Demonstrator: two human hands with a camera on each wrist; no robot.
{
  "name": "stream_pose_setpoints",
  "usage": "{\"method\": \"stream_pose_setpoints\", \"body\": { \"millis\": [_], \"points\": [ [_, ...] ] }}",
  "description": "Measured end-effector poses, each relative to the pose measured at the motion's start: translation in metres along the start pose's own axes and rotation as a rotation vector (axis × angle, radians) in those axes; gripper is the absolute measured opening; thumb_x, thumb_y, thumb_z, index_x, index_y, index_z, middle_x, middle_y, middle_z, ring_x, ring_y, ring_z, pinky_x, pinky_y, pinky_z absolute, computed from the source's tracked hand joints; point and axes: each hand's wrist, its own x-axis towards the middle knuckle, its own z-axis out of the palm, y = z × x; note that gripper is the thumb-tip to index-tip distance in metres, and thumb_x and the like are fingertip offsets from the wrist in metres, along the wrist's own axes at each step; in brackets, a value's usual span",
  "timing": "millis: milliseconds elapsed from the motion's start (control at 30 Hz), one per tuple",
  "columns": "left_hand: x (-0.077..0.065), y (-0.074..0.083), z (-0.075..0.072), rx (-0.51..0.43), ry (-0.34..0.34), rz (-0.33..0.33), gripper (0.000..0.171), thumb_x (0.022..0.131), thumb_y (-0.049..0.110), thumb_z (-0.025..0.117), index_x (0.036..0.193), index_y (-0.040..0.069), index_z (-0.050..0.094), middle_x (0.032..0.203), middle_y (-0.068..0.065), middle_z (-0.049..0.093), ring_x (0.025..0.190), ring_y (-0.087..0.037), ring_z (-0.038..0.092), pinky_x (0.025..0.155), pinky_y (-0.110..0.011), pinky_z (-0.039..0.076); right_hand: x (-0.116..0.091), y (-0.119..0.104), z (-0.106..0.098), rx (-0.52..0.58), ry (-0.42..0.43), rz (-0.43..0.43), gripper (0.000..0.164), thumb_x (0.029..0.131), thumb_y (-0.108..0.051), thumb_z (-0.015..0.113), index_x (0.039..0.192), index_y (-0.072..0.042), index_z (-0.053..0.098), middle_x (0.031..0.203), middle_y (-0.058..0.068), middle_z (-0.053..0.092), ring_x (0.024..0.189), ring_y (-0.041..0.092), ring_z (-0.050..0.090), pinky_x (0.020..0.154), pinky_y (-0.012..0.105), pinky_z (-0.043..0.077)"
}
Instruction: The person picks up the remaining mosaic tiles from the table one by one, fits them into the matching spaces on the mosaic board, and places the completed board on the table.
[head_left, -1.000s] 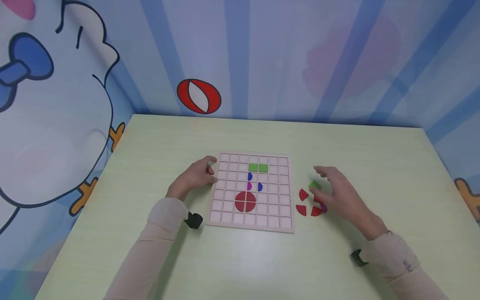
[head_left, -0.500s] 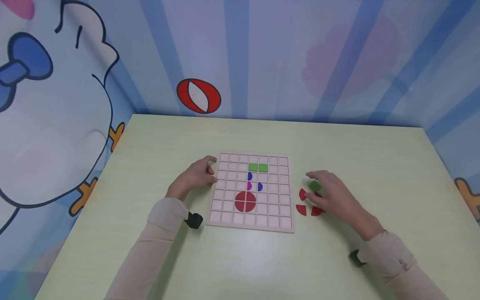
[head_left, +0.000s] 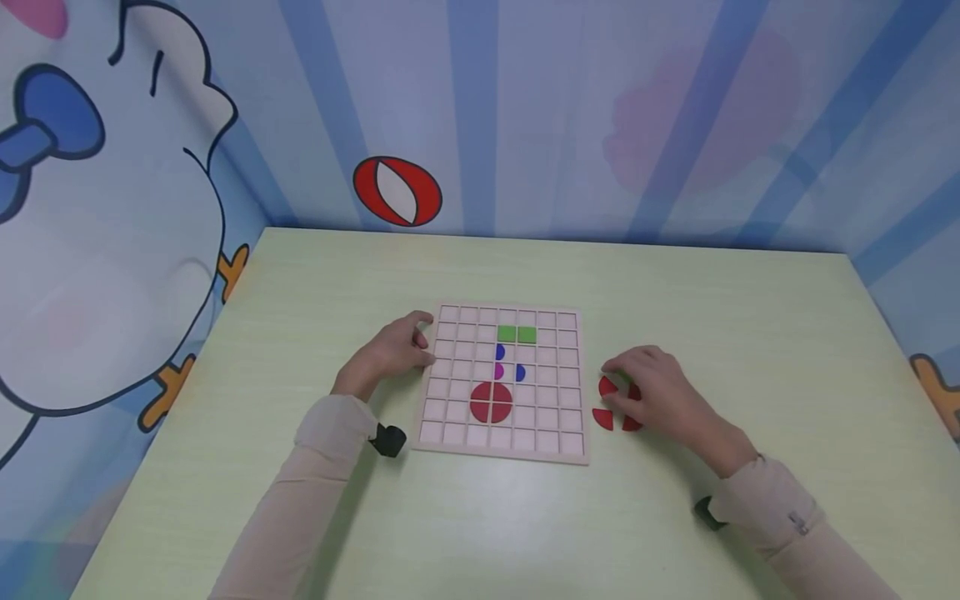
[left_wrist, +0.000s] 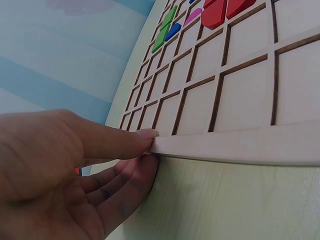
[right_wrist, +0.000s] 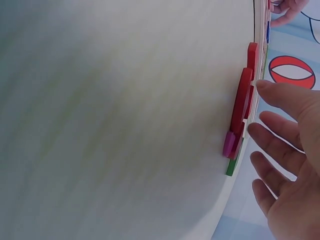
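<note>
A pale grid board (head_left: 450,435) lies flat on the table. Set in its cells are two green squares (head_left: 517,334), two blue half-rounds (head_left: 500,352), a magenta half-round (head_left: 498,372) and red quarter-circles (head_left: 482,412) forming a disc. At the board's left edge is my left hand (head_left: 385,350); its thumb touches the rim (left_wrist: 235,149), the other fingers bent just below. Loose fingers spread, my right hand (head_left: 663,396) hovers over loose red quarter-circles (head_left: 603,419), holding nothing. A magenta piece (right_wrist: 228,144) and a green one (right_wrist: 232,167) lie among them, mostly hidden in the head view.
The pale green table (head_left: 480,533) reaches back to a wall (head_left: 540,125) with blue stripes and cartoon figures. Each wrist carries a small black camera, one at the left cuff (head_left: 388,441) and another at the right cuff (head_left: 708,513).
My right hand has moved left and slightly toward me over the loose pieces, its fingers bending a little more; it now covers most of the green piece. The left hand has stayed put.
</note>
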Motion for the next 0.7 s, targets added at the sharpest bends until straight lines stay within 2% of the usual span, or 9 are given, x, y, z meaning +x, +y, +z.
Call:
{"method": "stream_pose_setpoints", "body": {
  "millis": [200, 467, 700],
  "points": [
    [0.0002, 0.0003, 0.0001, -0.011, 0.000, -0.009, 0.062, 0.089, 0.012, 0.065, 0.144, 0.014, 0.035, 0.109, -0.009, 0.052, 0.095, -0.023, 0.050, 0.076, -0.031, 0.040, -0.0008, 0.0002, 0.0008, -0.045, 0.015, -0.013, 0.034, 0.078, -0.021, 0.077, 0.107, -0.008, 0.066, 0.111, 0.010, 0.062, 0.112, 0.031, 0.049, 0.095, 0.052, 0.037],
    [0.0015, -0.0027, -0.0002, -0.002, 0.000, 0.027, 0.063, 0.090, 0.012, 0.065, 0.144, 0.012, 0.034, 0.108, -0.009, 0.052, 0.095, -0.023, 0.049, 0.078, -0.032, 0.039, 0.0001, 0.0009, 0.0012, -0.032, -0.022, 0.040, 0.034, 0.078, -0.025, 0.078, 0.106, -0.011, 0.066, 0.116, 0.011, 0.059, 0.117, 0.033, 0.042, 0.096, 0.054, 0.035],
    [0.0013, -0.0025, -0.0004, -0.005, -0.003, 0.022, 0.063, 0.090, 0.012, 0.064, 0.145, 0.013, 0.034, 0.108, -0.009, 0.052, 0.096, -0.023, 0.049, 0.079, -0.032, 0.039, 0.0011, 0.0020, 0.0021, -0.020, -0.040, 0.051, 0.035, 0.077, -0.028, 0.078, 0.106, -0.012, 0.065, 0.117, 0.011, 0.058, 0.117, 0.032, 0.042, 0.096, 0.053, 0.035]
  ]
}}
